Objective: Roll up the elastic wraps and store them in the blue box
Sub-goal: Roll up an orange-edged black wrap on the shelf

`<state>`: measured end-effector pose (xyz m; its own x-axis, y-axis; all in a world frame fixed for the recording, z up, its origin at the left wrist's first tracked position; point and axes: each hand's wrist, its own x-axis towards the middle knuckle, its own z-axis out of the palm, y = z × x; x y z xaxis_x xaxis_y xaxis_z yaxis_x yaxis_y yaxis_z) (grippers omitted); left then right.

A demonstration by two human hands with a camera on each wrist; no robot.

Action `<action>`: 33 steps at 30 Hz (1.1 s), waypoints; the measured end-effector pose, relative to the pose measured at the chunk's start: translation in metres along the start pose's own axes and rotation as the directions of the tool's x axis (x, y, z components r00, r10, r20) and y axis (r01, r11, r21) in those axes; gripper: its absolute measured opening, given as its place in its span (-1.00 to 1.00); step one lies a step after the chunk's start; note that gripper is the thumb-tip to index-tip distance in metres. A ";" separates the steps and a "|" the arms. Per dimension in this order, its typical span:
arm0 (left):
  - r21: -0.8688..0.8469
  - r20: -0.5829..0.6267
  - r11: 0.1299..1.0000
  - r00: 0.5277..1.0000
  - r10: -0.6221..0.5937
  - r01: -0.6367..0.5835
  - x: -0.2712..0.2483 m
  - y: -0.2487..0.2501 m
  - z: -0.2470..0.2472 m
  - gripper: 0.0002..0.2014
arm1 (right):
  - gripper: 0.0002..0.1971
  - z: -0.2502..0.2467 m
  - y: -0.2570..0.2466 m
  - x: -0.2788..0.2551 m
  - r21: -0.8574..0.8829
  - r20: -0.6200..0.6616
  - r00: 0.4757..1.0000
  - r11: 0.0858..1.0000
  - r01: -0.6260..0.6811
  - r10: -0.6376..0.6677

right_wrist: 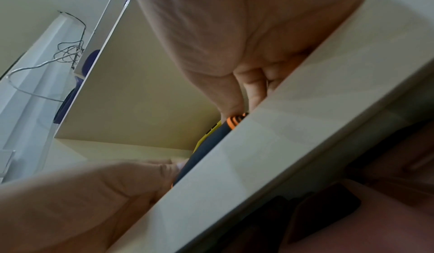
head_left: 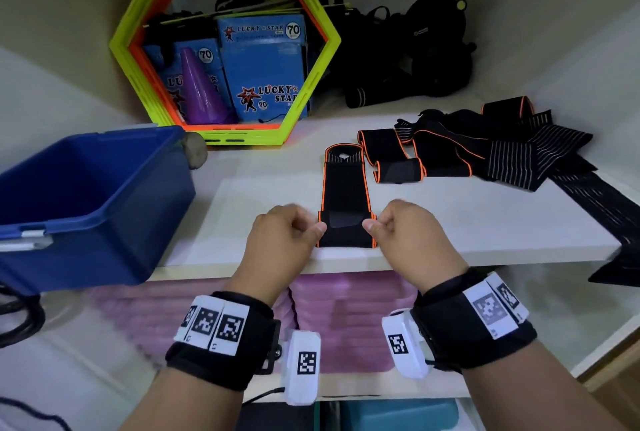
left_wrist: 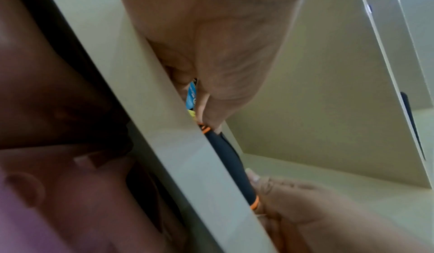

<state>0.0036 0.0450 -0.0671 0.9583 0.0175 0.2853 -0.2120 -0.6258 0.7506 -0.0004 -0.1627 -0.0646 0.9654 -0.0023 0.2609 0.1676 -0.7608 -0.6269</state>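
Observation:
A black elastic wrap with orange edging (head_left: pixel 344 195) lies stretched along the white shelf (head_left: pixel 485 222), its near end folded over at the front edge. My left hand (head_left: pixel 294 229) pinches the left side of that folded end (left_wrist: pixel 231 161) and my right hand (head_left: pixel 398 226) pinches the right side (right_wrist: pixel 211 143). The blue box (head_left: pixel 86 209) stands open at the left, hanging partly over the shelf's front edge. More black wraps (head_left: pixel 467 150), some orange-edged and some striped, lie in a loose heap at the right of the shelf.
A yellow and orange hexagon frame (head_left: pixel 221 46) stands at the back with blue cartons and a purple cone (head_left: pixel 202 87) inside. Black straps and gear (head_left: pixel 415 49) are piled behind the heap. Pink items (head_left: pixel 346 319) fill the shelf below.

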 end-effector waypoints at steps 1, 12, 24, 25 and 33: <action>0.004 -0.017 1.000 1.000 0.019 -0.019 -0.001 -0.001 0.001 -0.90 | -0.81 0.000 -0.001 -0.001 0.041 -0.019 1.000 0.999 0.004 -0.003; 0.170 0.128 0.977 0.986 0.109 -0.130 -0.007 -0.007 -0.005 -0.62 | -0.46 -0.016 0.010 -0.005 -0.014 0.179 0.973 0.989 0.150 -0.145; 0.153 0.160 0.988 0.987 -0.023 -0.001 0.007 -0.004 -0.003 -0.73 | -0.42 -0.009 0.004 0.007 -0.033 0.111 0.990 0.995 0.093 -0.089; 0.139 0.164 0.990 0.986 -0.034 0.011 0.007 -0.004 -0.003 -0.71 | -0.41 -0.008 0.002 0.007 -0.035 0.109 0.992 0.997 0.074 -0.070; -0.049 0.092 0.998 0.995 -0.037 0.042 0.006 -0.001 -0.005 -0.86 | -0.53 0.000 0.002 0.009 -0.080 0.059 0.998 0.997 0.021 -0.017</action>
<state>0.0085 0.0496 -0.0638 0.9790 -0.0307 0.2014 -0.1809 -0.5859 0.7899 0.0083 -0.1639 -0.0635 0.9725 0.0486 0.2278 0.1717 -0.8102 -0.5604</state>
